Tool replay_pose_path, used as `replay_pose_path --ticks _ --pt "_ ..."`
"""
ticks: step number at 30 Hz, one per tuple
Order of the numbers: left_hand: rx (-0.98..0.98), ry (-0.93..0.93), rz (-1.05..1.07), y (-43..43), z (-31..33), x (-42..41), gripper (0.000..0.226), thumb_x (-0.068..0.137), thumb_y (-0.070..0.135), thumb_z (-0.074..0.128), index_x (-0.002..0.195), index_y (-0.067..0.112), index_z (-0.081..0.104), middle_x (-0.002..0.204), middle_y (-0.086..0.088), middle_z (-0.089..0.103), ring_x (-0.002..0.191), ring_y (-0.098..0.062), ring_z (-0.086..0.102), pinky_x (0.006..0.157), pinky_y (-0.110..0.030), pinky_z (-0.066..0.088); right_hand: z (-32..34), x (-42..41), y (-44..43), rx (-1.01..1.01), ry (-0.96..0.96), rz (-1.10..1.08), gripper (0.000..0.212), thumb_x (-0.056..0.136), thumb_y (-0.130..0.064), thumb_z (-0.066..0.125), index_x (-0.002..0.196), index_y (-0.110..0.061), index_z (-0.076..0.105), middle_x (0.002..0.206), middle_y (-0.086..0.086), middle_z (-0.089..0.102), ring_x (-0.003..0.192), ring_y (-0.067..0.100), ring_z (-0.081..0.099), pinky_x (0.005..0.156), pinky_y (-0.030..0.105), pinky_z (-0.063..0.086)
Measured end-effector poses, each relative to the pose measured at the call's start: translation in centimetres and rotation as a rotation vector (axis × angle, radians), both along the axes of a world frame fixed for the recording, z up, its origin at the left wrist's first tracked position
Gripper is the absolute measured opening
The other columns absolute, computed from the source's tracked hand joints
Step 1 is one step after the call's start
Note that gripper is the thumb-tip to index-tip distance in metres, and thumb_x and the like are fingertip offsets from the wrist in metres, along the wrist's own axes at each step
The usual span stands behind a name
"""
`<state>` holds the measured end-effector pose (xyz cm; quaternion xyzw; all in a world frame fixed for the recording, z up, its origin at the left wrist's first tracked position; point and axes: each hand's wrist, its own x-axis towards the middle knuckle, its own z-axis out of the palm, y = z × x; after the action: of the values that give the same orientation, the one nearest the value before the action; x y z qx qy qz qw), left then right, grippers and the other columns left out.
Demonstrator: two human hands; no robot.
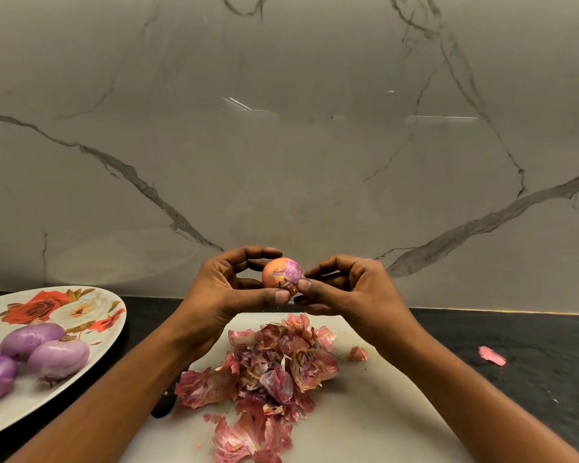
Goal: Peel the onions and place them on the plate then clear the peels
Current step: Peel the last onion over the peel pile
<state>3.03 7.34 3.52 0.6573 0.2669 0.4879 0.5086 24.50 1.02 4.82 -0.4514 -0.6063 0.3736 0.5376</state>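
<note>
My left hand [229,285] holds a small onion [281,272] above the white cutting board [381,406]. The onion is partly peeled: orange skin on its left, purple flesh on its right. My right hand [345,289] pinches a flap of skin at the onion's lower right between thumb and fingertips. A heap of pink-red onion peels [268,372] lies on the board below my hands. Three peeled purple onions [30,355] sit on the white plate with a rose print [81,315] at the left.
A black knife handle [164,407] pokes out from under my left forearm at the board's left edge. One stray peel [491,355] lies on the dark countertop [532,362] to the right. A grey marble wall [281,128] rises right behind the counter.
</note>
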Motion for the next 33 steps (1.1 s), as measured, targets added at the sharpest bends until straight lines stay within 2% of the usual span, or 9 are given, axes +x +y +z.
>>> replay_pose_path --ticks 7,12,16,19,21,26,33 --pt "0.009 0.001 0.012 0.02 0.00 -0.01 0.060 0.060 0.009 0.093 0.115 0.025 0.078 0.118 -0.002 0.075 0.102 -0.037 0.077 0.087 -0.047 0.065 -0.13 0.15 0.23 0.016 -0.037 0.007 0.008 0.093 -0.005 0.074 0.101 -0.005 0.074 0.092 0.010 0.081 0.088 0.023 0.081 0.076 0.028 0.065" --pt "-0.026 -0.027 -0.041 0.06 0.06 -0.10 0.061 0.063 0.010 0.099 0.118 0.026 0.078 0.122 -0.005 0.075 0.106 -0.036 0.076 0.090 -0.044 0.064 -0.08 0.42 0.42 0.016 0.018 -0.055 0.006 0.093 -0.003 0.074 0.099 -0.001 0.074 0.089 0.015 0.080 0.085 0.026 0.081 0.075 0.031 0.066" --pt "-0.050 -0.063 -0.064 0.12 0.08 -0.20 0.062 0.064 0.006 0.097 0.120 0.023 0.076 0.122 -0.006 0.076 0.106 -0.038 0.076 0.090 -0.042 0.065 0.03 0.73 0.13 0.002 0.056 -0.067 0.010 0.089 -0.001 0.078 0.098 0.001 0.076 0.087 0.016 0.080 0.083 0.029 0.081 0.072 0.029 0.065" --pt "-0.018 -0.037 -0.027 0.16 0.00 -0.14 0.063 0.061 0.007 0.095 0.119 0.024 0.076 0.121 -0.003 0.075 0.105 -0.037 0.076 0.087 -0.045 0.065 0.11 0.77 0.10 -0.048 0.107 -0.013 0.014 0.089 0.000 0.078 0.102 0.001 0.077 0.091 0.019 0.080 0.086 0.034 0.080 0.078 0.036 0.067" --pt "0.004 -0.023 -0.013 0.21 -0.13 -0.12 0.063 0.060 0.002 0.094 0.117 0.023 0.076 0.119 -0.001 0.075 0.103 -0.038 0.076 0.084 -0.043 0.065 0.18 0.68 0.10 -0.071 0.091 0.009 0.013 0.091 -0.005 0.078 0.103 0.000 0.078 0.093 0.018 0.080 0.088 0.033 0.080 0.079 0.036 0.067" --pt "0.054 -0.001 -0.006 0.18 -0.24 -0.05 0.064 0.056 0.003 0.094 0.115 0.020 0.075 0.115 0.001 0.075 0.102 -0.036 0.077 0.083 -0.039 0.065 0.20 0.44 -0.10 -0.073 0.018 -0.006 0.012 0.091 -0.008 0.079 0.100 0.000 0.079 0.090 0.015 0.081 0.084 0.029 0.081 0.070 0.027 0.065" --pt "0.185 0.092 0.054 -0.25 -0.39 0.12 0.063 0.058 0.003 0.094 0.115 0.018 0.073 0.116 -0.002 0.075 0.099 -0.032 0.078 0.082 -0.039 0.066 -0.27 0.34 0.05 -0.030 -0.091 -0.058 0.003 0.093 -0.005 0.076 0.093 -0.003 0.078 0.083 0.013 0.080 0.077 0.028 0.081 0.070 0.033 0.067"
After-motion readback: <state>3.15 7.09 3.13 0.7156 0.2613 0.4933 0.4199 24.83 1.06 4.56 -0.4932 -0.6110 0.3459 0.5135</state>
